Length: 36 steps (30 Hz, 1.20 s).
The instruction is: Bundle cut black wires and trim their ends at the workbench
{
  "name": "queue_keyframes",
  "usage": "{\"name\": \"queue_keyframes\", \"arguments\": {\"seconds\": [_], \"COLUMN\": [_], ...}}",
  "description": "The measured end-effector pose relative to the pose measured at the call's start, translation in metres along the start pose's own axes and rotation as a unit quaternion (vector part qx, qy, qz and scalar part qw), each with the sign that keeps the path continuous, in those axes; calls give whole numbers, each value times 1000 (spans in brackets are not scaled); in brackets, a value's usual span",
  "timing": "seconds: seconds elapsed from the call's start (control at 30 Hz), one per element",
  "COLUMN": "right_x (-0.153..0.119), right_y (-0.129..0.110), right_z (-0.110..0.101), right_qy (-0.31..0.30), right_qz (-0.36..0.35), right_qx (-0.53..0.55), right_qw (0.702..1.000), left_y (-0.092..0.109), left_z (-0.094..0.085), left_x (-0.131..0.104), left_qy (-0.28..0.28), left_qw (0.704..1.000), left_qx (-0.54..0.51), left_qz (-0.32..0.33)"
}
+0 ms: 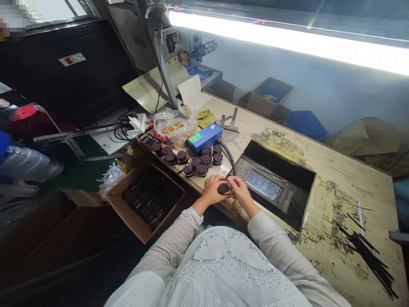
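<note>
Near the front edge of the workbench, my left hand [212, 190] is wrapped round a small round bundle of black pieces [223, 189], its dark, grainy end facing up. Right beside that bundle, the fingers of my right hand [239, 189] are pinched together; whatever they grip is too small to make out. Several similar black bundles [201, 169] stand close together on the bench just beyond my left hand, some with a pale band round the side. A blue box-shaped device [204, 137] sits behind them, and its black ribbed hose [229, 154] curves down towards my hands.
A recess [281, 164] with a metal-framed plate is cut into the bench [338, 175]. Thin black strips [370, 253] lie at the right. A carton [143, 232] of dark round pieces stands below left. Behind are a plastic bag [174, 125] and a lamp [281, 38] overhead.
</note>
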State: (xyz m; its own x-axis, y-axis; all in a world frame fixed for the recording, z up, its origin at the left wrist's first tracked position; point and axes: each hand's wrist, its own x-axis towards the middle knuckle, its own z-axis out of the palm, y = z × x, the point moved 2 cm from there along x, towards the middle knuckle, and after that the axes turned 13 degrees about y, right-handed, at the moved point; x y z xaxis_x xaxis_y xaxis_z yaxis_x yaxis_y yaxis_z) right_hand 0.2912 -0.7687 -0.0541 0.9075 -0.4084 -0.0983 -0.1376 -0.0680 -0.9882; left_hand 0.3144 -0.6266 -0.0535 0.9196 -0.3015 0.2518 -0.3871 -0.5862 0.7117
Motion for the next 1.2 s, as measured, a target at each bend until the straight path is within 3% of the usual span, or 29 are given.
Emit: {"name": "queue_keyframes", "arguments": {"seconds": [0.37, 0.53, 0.6, 0.73, 0.87, 1.0, 1.2], "right_x": [-4, -11, -15, -26, -34, -35, -32], "right_y": [2, 9, 9, -1, -11, -11, -10], "right_z": [-17, -22, -22, -15, -9, -12, -21], "right_qy": [-3, 16, 40, 23, 43, 112, 144], "right_qz": [85, 38, 14, -12, -19, -22, -35], "right_qx": [43, 28, 35, 73, 57, 41, 46], "right_qw": [995, 999, 998, 997, 997, 993, 988], "left_y": [1, 13, 22, 46, 64, 73, 77], "left_z": [0, -5, -3, 7, 18, 30, 47], "left_x": [1, 2, 3, 2, 0, -1, -2], "left_qy": [16, 70, 91, 109, 113, 131, 133], "left_qw": [1000, 989, 959, 830, 743, 695, 675], "left_qx": [-5, -109, -222, -443, -515, -559, -563], "left_qz": [-1, -68, -149, -321, -413, -432, -459]}}
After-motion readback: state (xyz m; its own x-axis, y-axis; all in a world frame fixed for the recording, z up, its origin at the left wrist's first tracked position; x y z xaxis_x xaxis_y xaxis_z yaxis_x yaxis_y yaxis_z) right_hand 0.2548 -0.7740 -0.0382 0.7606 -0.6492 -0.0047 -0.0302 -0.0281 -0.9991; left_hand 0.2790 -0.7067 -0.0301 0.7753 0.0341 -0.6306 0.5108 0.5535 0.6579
